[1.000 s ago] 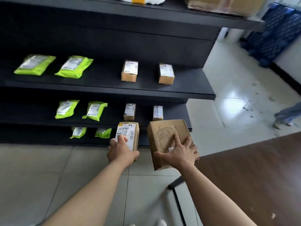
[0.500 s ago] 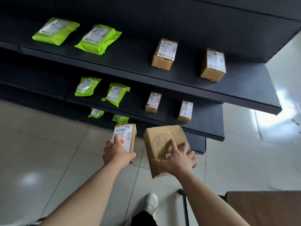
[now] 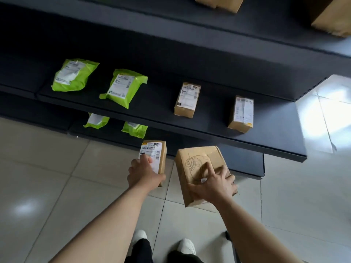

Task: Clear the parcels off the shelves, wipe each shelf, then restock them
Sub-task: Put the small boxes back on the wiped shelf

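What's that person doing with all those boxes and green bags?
A person faces dark shelves with a parcel in each hand. The left hand grips a small labelled box, and the right hand grips a bigger box with a drawing on it. Both are held near the bottom shelf, where half-hidden green bags lie. The middle shelf holds two green mailers and two small boxes. It looks like restocking, though I can't be sure.
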### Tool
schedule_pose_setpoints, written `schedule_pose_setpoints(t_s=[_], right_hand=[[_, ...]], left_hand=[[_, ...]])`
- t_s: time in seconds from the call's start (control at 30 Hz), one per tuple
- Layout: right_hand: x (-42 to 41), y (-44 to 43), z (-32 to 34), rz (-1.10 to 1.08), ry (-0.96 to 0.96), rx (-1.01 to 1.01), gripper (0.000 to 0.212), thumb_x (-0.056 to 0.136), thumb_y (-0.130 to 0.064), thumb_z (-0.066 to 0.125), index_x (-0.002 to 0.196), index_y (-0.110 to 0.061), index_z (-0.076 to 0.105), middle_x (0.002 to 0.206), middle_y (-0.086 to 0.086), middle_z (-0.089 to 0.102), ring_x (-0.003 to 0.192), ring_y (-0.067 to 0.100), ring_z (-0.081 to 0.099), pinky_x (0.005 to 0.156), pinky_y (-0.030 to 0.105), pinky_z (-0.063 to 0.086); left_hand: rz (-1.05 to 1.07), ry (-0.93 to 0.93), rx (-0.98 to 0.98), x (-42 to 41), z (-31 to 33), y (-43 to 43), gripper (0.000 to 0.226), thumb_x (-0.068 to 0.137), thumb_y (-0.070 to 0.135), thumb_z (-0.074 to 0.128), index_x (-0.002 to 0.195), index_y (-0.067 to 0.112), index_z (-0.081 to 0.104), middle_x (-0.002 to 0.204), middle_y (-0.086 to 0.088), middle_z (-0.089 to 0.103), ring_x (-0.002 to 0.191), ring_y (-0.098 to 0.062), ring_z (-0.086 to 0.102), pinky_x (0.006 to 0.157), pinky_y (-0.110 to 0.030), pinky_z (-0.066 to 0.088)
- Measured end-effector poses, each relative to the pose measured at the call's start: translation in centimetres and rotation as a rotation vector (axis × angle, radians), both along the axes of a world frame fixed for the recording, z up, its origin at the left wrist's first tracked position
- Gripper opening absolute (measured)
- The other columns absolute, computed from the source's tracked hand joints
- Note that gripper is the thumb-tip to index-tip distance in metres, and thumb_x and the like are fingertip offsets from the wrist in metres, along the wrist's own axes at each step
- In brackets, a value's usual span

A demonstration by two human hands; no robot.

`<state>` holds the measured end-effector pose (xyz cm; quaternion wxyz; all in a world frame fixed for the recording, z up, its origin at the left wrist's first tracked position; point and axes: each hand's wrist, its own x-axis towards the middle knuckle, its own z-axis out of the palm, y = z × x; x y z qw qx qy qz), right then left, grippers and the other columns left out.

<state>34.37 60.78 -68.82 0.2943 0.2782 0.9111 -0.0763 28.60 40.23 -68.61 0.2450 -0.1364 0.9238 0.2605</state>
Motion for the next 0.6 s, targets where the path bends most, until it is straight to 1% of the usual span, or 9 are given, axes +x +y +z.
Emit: schedule_pose_setpoints(t_s=[0.17,0.27,0.37,0.43,0.5,0.53,0.6], right_hand=[[-2.7,0.9,-9.4,-0.027,0.039,0.023,0.121,0.037,-0.098,0.041,0.142,-0.048,0.010,0.151,0.010,0.013,0.129,0.046,0.026,0.099,0.056,0.030],[-4.9,2.4,-14.8,-0.054,0.069,0.041,0.124,0.037,-0.098,0.041,0.145,-0.047,0.008,0.154,0.011,0.009,0.132,0.047,0.023,0.102,0.059,0.027],[-6.7,4.6,-18.9,-0.061,0.119,0.040,0.121,0.041,-0.098,0.043,0.145,-0.048,0.006,0.155,0.011,0.006,0.133,0.048,0.020,0.105,0.060,0.023],[-8.0,6.0,-21.5,-0.087,0.169,0.045,0.118,0.041,-0.097,0.045,0.143,-0.050,0.007,0.154,0.010,0.005,0.133,0.046,0.019,0.105,0.060,0.022],[-9.4,7.3,-23.4,-0.114,0.205,0.073,0.117,0.041,-0.095,0.049,0.142,-0.051,0.008,0.154,0.010,0.006,0.133,0.045,0.020,0.104,0.058,0.024],[-9.9,8.0,-24.5,-0.122,0.226,0.092,0.117,0.042,-0.095,0.051,0.141,-0.051,0.009,0.154,0.011,0.008,0.132,0.045,0.022,0.104,0.057,0.026],[-10.9,9.4,-26.1,-0.141,0.268,0.111,0.116,0.042,-0.093,0.052,0.141,-0.052,0.010,0.151,0.011,0.013,0.130,0.045,0.025,0.103,0.056,0.027]], left_hand=[[-0.030,0.023,-0.008,-3.1,-9.5,1.2,0.060,0.061,0.036,0.075,0.102,0.031,0.030,0.108,0.000,0.033,0.097,-0.022,0.041,0.083,-0.036,0.047],[-0.043,0.056,0.006,-5.8,-15.1,2.6,0.059,0.062,0.036,0.075,0.102,0.030,0.031,0.108,0.000,0.034,0.097,-0.022,0.041,0.081,-0.035,0.045],[-0.046,0.084,0.043,-8.5,-19.7,4.2,0.059,0.063,0.037,0.076,0.104,0.032,0.034,0.109,0.001,0.033,0.098,-0.022,0.043,0.082,-0.035,0.046],[-0.061,0.116,0.066,-10.4,-22.6,5.4,0.060,0.063,0.039,0.077,0.105,0.032,0.035,0.109,0.001,0.032,0.097,-0.021,0.041,0.079,-0.032,0.043],[-0.076,0.146,0.090,-12.2,-24.8,6.7,0.059,0.064,0.039,0.077,0.105,0.032,0.035,0.111,0.001,0.031,0.097,-0.020,0.037,0.077,-0.031,0.040],[-0.087,0.163,0.105,-13.0,-26.1,7.6,0.059,0.065,0.038,0.077,0.106,0.032,0.035,0.112,0.001,0.032,0.098,-0.020,0.037,0.078,-0.032,0.041],[-0.104,0.205,0.137,-14.5,-27.9,9.3,0.060,0.066,0.037,0.076,0.111,0.031,0.037,0.115,0.000,0.033,0.102,-0.021,0.039,0.083,-0.036,0.045]])
